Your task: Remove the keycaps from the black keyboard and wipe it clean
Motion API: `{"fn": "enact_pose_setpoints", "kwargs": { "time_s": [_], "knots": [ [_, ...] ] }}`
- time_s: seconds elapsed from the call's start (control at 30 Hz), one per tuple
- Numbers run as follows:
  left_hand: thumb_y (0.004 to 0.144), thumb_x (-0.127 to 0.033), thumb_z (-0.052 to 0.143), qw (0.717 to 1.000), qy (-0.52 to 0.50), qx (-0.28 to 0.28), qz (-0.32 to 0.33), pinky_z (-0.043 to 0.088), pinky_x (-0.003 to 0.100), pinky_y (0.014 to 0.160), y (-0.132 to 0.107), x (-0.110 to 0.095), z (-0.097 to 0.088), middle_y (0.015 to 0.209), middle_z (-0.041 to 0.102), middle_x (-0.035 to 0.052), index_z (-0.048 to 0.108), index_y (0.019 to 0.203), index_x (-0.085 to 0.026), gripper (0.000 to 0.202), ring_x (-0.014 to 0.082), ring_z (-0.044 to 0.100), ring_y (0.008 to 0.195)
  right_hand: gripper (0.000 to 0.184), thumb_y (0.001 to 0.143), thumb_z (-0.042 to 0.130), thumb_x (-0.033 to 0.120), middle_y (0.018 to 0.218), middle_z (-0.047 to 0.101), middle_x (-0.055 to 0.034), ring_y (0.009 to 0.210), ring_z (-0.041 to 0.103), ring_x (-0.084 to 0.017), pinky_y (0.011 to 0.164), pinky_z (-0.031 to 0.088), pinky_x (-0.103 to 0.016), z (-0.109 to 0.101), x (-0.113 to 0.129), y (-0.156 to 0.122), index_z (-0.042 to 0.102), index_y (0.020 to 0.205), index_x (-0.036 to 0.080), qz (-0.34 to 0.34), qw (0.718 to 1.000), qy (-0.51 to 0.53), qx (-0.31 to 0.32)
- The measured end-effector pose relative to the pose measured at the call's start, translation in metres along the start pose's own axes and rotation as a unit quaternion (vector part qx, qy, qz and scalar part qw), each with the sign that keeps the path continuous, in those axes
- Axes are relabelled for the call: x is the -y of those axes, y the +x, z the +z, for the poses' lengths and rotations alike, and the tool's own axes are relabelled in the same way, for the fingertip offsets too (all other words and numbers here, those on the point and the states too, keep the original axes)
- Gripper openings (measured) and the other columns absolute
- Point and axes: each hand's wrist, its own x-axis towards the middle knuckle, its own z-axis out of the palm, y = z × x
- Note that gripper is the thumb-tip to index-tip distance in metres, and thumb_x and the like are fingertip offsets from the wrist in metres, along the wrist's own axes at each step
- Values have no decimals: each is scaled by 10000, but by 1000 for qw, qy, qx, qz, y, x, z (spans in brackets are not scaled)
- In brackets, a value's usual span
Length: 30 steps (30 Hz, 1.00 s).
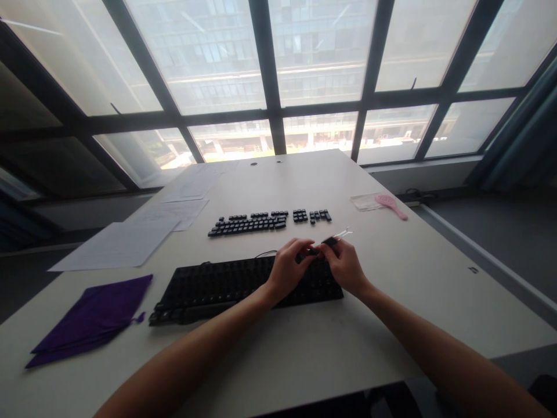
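Note:
A black keyboard lies before me, most of its keycaps off along the visible part. Above its right end, my right hand is closed round a keycap puller with a dark handle, its thin wire prongs pointing up and away to the right. My left hand pinches a small black keycap close to the right fingertips. Behind the keyboard, loose black keycaps lie in rows, with a smaller group to their right. Both forearms hide part of the keyboard.
A folded purple cloth bag lies at the left front. White paper sheets spread along the left side of the white table. To the right are a pink hairbrush and a clear plastic bag. Windows stand behind the table.

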Motion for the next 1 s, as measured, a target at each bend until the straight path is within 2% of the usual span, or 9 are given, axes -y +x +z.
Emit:
{"fn": "enact_pose_setpoints", "kwargs": {
  "time_s": [0.17,0.33,0.5,0.73,0.9,1.0],
  "knots": [
    [772,-151,790,1000,-4,-7,1,545,328,822,2,2,-1,910,704,20,657,1104,-215,363,175,663,857,197,907,599,371,792,710,-48,740,663,-215,676,505,-304,3,-1,-2,655,857,188,14,1000,24,13],
    [766,-130,768,999,-25,37,-1,536,312,787,3,2,-1,887,694,23,672,1069,-201,326,169,654,827,191,916,580,358,824,724,-40,779,663,-222,707,494,-303,4,-1,-5,674,864,200,-16,999,-29,28],
    [750,-148,780,996,-36,83,-16,512,284,756,3,3,0,869,693,17,691,1034,-190,300,162,642,794,212,933,558,361,757,717,-28,705,645,-207,661,465,-289,2,1,-7,676,839,212,-34,994,-96,33],
    [735,-72,739,992,-57,105,-32,510,261,736,3,1,2,843,658,-8,656,1051,-182,345,142,611,764,204,933,555,353,796,733,-45,743,666,-223,699,487,-308,5,2,-9,684,858,215,-30,994,-97,35],
    [760,-101,750,995,-68,72,-22,532,262,746,1,2,2,981,574,20,614,1181,-219,457,125,583,777,194,920,571,364,864,742,-56,802,699,-235,714,525,-315,8,3,-7,677,941,204,2,999,-11,32],
    [778,-133,766,997,-66,41,-9,540,266,755,1,3,3,1069,549,41,630,1107,-209,364,108,591,766,214,906,592,400,830,738,-63,767,703,-237,656,532,-306,8,1,-5,652,907,195,37,999,30,10]
  ]
}}
